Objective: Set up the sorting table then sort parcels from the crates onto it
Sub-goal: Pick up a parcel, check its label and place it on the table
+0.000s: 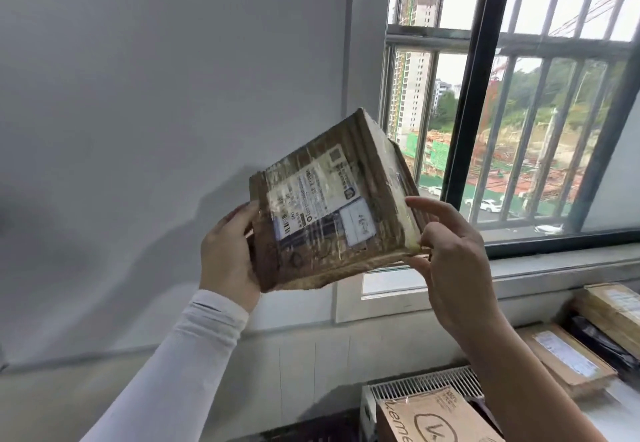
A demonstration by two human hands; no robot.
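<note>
Fingers [424, 204] of both hands clamped on taped parcel [332, 202] before grey wall [156, 95], barred window [519, 95].

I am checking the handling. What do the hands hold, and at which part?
A taped cardboard parcel, raised in the air. The left hand holds its left edge; the right hand pinches its lower right corner.
</note>
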